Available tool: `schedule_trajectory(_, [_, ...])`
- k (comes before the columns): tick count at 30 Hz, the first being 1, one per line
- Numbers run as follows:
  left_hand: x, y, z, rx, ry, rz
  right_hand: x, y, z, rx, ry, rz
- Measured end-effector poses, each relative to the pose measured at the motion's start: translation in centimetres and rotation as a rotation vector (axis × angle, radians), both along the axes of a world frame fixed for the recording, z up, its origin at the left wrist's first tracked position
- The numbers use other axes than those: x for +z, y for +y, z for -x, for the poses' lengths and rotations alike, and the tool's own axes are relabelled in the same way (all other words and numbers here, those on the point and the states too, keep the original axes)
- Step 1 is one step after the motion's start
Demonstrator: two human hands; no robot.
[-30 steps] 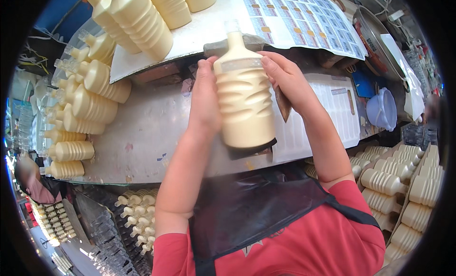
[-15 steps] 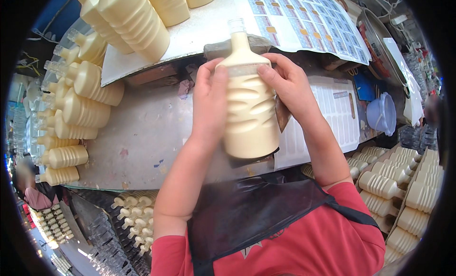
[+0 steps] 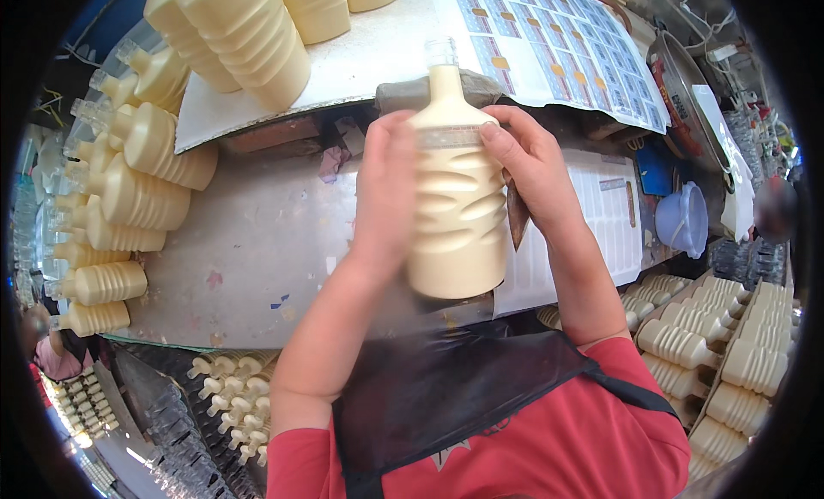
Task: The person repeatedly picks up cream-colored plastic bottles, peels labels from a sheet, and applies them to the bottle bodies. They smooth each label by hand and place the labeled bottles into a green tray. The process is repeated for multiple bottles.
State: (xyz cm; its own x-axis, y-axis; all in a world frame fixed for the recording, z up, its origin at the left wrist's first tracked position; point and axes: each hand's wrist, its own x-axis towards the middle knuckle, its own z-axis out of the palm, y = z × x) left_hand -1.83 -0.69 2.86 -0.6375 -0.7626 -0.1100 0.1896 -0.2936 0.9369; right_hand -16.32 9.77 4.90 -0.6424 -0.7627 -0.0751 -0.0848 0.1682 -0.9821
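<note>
A cream-coloured ribbed bottle (image 3: 459, 190) with a clear neck stands tilted between my hands, its base by the near edge of the worktop. A clear label band with a printed strip (image 3: 451, 137) runs across its shoulder. My right hand (image 3: 536, 160) grips the right side, thumb pressed on the end of the strip and fingers behind. Along the left side lies my left hand (image 3: 384, 186), blurred by motion, its fingers bent round the shoulder and its thumb smeared near the strip's other end. A brown pointed piece (image 3: 518, 216) shows below my right hand.
Cream bottles (image 3: 142, 199) lie stacked at the left; others stand on a raised white board (image 3: 360, 61). Label sheets (image 3: 549, 53) lie on that board, and a white backing sheet (image 3: 558, 259) sits to the right. Beyond are a lilac bucket (image 3: 682, 216) and bottle rows (image 3: 747, 362).
The bottle and both hands appear slightly lower and to the right. My left thumb has become more blurred against the bottle's shoulder; the right thumb stays on the strip.
</note>
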Motion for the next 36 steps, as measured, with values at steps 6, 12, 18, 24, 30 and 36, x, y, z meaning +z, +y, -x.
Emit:
schedule_trajectory(6, [-0.3,0.2,0.2,-0.008,0.042,-0.026,-0.7,-0.1,0.2,-0.007,0.042,-0.009])
schedule_trajectory(12, [-0.9,-0.4,-0.6,-0.055,0.057,-0.143,0.2,0.0,0.2,0.015,-0.029,-0.043])
schedule_trajectory(18, [-0.4,2.2,-2.4,-0.132,0.039,-0.004,-0.2,2.2,1.0,0.109,-0.322,-0.021])
schedule_trajectory(24, [-0.8,3.1,-2.0,-0.045,-0.055,0.178,-0.4,2.3,-0.3,0.084,-0.35,-0.022])
schedule_trajectory(30, [-0.1,3.3,-1.9,-0.032,-0.099,0.193,-0.8,3.0,0.6,0.156,-0.459,0.014])
schedule_trajectory(36, [-0.1,2.6,-1.8,-0.106,0.045,-0.116,1.0,2.6,-0.8,0.118,-0.336,0.003])
